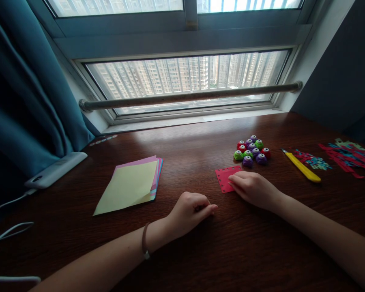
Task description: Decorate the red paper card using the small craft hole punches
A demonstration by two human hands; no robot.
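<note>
A small square of red paper [225, 178] with punched shapes along its edges lies on the brown table. My right hand [252, 187] is closed at its right side, fingers together over the paper, covering that part. To the lower left, my left hand [190, 213] rests on the tabletop with curled fingers, the thumb close to the index finger. Nothing shows in it, and it is apart from the paper. Just beyond the red square sits a cluster of small red, green and purple craft punches [252, 151] with white round tops.
A stack of coloured paper [130, 182], pale yellow on top, lies left. At right are a yellow utility knife [302, 166], tiny punched bits [314, 160] and coloured paper strips [353, 156]. A white power strip [56, 170] with cables lies by the blue curtain [39, 81]. A window stands behind.
</note>
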